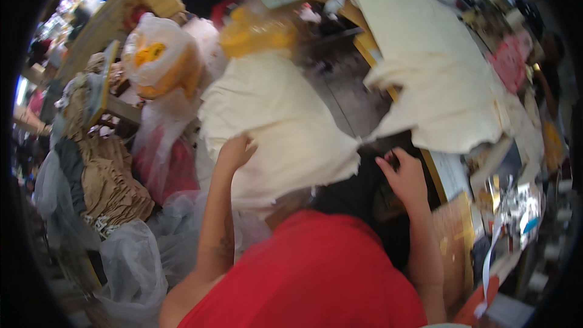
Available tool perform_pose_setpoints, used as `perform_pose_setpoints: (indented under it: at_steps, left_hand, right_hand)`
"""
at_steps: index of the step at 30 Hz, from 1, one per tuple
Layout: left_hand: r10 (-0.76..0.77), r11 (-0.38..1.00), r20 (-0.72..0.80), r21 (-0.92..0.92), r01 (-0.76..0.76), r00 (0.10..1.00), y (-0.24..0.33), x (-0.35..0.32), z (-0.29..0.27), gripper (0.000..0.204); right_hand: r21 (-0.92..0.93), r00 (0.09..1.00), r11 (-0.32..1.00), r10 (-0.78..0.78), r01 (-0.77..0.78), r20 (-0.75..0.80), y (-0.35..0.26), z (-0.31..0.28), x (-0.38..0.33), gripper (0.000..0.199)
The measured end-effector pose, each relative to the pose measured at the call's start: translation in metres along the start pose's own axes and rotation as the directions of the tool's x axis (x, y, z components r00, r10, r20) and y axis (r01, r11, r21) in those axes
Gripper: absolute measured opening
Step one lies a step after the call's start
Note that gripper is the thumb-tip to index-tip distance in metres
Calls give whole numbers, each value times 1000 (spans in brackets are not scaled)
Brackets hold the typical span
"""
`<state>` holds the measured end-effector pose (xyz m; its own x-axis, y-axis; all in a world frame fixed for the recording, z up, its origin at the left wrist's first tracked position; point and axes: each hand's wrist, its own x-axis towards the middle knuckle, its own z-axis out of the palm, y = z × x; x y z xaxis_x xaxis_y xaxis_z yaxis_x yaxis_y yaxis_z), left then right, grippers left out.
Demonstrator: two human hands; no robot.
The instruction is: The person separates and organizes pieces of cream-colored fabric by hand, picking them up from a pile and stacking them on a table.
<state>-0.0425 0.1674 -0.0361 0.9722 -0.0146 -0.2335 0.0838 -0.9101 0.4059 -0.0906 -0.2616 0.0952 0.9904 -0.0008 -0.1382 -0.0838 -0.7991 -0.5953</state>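
Observation:
A stack or bundle of cream fabric (pixel 285 127) lies in front of me, its right corner drawn to a point. My left hand (pixel 235 153) is on the left part of this fabric, fingers bent together at a crease, seemingly pinching the cloth. Right of the bundle, my right hand (pixel 404 176) hangs over a dark area, thumb and forefinger apart. No held thing can be made out in it. A second length of cream fabric (pixel 437 79) spreads across the right side, and its narrow tip reaches the bundle's corner. Motion blurs the picture.
To the left stand a plastic bag with orange contents (pixel 161 61), a clear bag with red contents (pixel 167 158) and stacked brown cloth pieces (pixel 109 176). Clear plastic (pixel 133 261) lies nearer. A yellow bundle (pixel 255 33) sits behind the fabric. Shiny machine parts (pixel 516 212) are at right.

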Motion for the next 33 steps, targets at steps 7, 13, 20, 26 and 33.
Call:
perform_pose_setpoints:
  at_steps: [7,13,20,26,33]
  left_hand:
    - [557,520,-67,-749,-410,828,199,48,62,27]
    - [709,513,201,-805,-299,675,226,58,45,28]
    - [741,361,184,-920,-152,646,226,39,17,41]
    - [708,487,258,-852,-190,658,231,36,1,43]
    - [569,471,138,-863,-183,811,243,35,19,22]
  right_hand:
    - [166,989,981,115,-98,-96,33,43,-24,27]
    - [-3,947,994,-105,110,-303,29,62,-20,25]
    - [-378,816,872,-448,311,-364,13,75,3,18]
    - [-403,822,847,-482,347,-304,10,75,11,17]
    - [-160,786,964,-266,212,-559,-2,3,-5,20]
